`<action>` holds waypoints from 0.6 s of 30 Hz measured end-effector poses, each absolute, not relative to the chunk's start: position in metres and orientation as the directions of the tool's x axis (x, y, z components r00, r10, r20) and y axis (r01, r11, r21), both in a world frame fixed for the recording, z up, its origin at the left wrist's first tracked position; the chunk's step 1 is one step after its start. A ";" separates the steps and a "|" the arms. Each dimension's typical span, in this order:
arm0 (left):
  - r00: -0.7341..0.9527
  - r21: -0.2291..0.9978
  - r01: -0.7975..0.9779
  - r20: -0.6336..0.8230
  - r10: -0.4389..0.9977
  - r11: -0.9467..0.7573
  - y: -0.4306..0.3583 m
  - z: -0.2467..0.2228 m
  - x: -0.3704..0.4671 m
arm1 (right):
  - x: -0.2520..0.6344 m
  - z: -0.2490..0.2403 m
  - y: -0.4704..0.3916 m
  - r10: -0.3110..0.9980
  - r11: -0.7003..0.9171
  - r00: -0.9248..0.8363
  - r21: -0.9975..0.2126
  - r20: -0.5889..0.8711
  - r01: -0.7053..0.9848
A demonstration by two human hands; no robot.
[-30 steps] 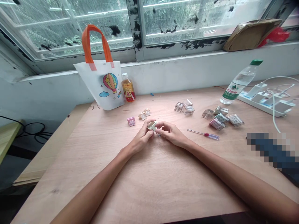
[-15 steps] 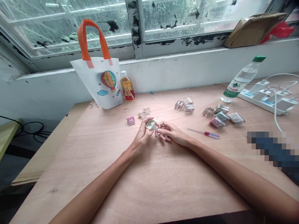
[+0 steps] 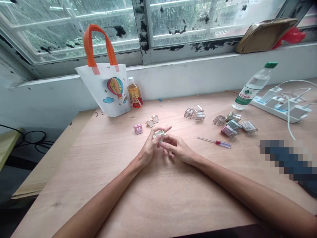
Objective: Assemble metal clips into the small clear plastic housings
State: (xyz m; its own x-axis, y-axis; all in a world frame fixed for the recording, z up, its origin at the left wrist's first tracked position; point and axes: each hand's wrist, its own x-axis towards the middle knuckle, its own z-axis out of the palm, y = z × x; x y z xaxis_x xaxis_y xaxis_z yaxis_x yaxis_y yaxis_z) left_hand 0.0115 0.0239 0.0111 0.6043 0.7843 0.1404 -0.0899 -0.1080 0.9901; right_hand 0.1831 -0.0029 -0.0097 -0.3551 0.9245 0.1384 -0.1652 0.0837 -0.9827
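Between my hands, just above the wooden table, is a small pale green plastic piece that looks like a pencil sharpener part. My left hand holds it between thumb and fingers, with the index finger stretched out behind it. My right hand pinches at its right edge, thumb and fingertips close together; the fingers partly hide the contact. Just beyond my left hand lie a pink sharpener part and two cream sharpener parts. To the right of my right hand lies a screwdriver with a clear purple and red handle.
Clear smoky covers lie at mid-table, and several tinted clear cases farther right. At the back stand a white tote bag, a drink bottle and a water bottle. A power strip with cables lies at the right.
The pale green piece has been turned in my hands, so a different, flatter face shows. My left index finger has stretched out past it. The view has shifted slightly.
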 end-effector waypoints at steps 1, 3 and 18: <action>0.603 0.990 -0.098 0.141 0.785 -0.103 0.024 0.010 0.011 | 0.181 -0.010 -0.004 0.934 0.073 -0.332 -0.980 0.132 -0.186; 0.593 0.989 -0.104 0.144 0.792 -0.102 0.025 0.008 0.011 | 0.178 -0.012 -0.004 0.943 0.061 -0.306 -0.974 0.128 -0.219; 0.556 0.982 -0.130 0.184 0.811 -0.133 0.022 0.003 0.021 | 0.167 -0.017 -0.009 0.939 0.032 -0.317 -0.955 0.130 -0.296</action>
State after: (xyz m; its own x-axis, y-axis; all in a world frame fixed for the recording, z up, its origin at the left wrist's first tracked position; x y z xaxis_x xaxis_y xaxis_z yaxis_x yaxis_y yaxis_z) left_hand 0.0205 0.0219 0.0029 0.5556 0.8109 0.1837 -0.1305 -0.1332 0.9825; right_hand 0.1670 -0.0090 -0.0171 -0.3170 0.9395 0.1299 -0.2964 0.0320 -0.9545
